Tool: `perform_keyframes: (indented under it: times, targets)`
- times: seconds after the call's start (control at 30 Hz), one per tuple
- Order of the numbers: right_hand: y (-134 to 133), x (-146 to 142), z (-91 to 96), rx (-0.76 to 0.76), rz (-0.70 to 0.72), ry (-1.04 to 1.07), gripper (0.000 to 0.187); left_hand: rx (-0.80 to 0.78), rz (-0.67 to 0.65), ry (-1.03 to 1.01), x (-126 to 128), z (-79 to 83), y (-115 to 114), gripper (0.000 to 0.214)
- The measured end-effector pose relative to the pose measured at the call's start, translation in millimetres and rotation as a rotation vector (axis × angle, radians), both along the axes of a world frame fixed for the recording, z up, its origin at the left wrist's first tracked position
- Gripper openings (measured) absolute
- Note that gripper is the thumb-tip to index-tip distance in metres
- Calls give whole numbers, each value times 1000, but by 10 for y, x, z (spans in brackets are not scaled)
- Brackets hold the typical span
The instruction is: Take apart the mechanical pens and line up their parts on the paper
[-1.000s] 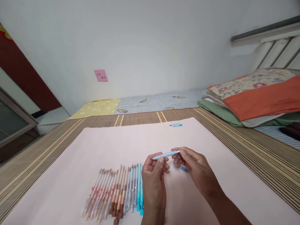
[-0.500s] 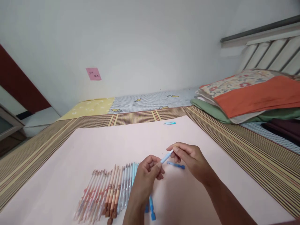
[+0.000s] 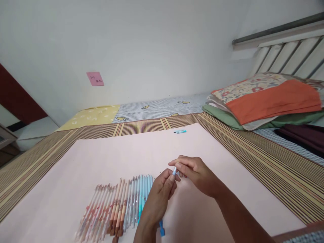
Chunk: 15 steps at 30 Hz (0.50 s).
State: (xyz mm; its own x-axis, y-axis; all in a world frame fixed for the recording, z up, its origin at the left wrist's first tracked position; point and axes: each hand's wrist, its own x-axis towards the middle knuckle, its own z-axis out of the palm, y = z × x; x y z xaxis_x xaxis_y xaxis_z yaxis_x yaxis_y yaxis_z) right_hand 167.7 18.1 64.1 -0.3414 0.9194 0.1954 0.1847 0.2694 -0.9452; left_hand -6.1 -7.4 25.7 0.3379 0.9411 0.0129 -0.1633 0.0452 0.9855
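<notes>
The left hand [image 3: 160, 190] pinches a light blue pen [image 3: 174, 171] between its thumb and a bent finger. The right hand [image 3: 196, 174] has its thumb and fingers pinched at the other end of that pen. The pen is up in the air over the big pink sheet [image 3: 121, 153], with both hands touching it, and most of it is hidden by the fingers.

To the left of the left hand, many pens lie side by side in a row on the sheet. First come whitish pens with red bits [image 3: 97, 204], then peach pens with brown ends [image 3: 119, 204], then grey pens [image 3: 131, 204], then pale blue pens [image 3: 143, 189]. The left arm covers part of the row. A darker blue pen end [image 3: 162, 228] pokes out beside that arm.

Near the far edge of the sheet are two small blue pen parts [image 3: 180, 131], close together. The sheet lies on a striped mat [image 3: 255, 162]. On the right there is a pile of folded cloths [image 3: 275, 104], orange, flowery and green. A pink note [image 3: 95, 78] is on the white wall [image 3: 157, 50].
</notes>
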Motion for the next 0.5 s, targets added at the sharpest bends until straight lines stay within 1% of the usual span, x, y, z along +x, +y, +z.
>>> perform_keyframes:
  times: [0.07,0.13,0.2,0.23,0.33,0.4,0.43,0.5]
  targets:
    - [59,91,-17,21,-85,36,38,-2,23,-27,-15,10,1,30]
    - [152,235,-70,64,-249,75,38,-23,69,-75,-49,34,3,29]
    - [265,404,-177,90,-424,33,34,-41,125,-124,-94,58,6,29]
    - [324,483,-252,87,-475,-23,31,-42,148,-143,-118,69,9,28]
    - [515,645,-514,53,-525,-181,24,-41,210,-179,-188,91,20,27]
    - [662,670,-660,63,-555,-267,22,-49,231,-191,-225,100,27,27]
    - [743,661,-708,80,-561,-330,22,-53,232,-199,-239,104,30,27]
    - [915,624,-749,118,-520,-491,24,-59,218,-223,-260,110,35,26]
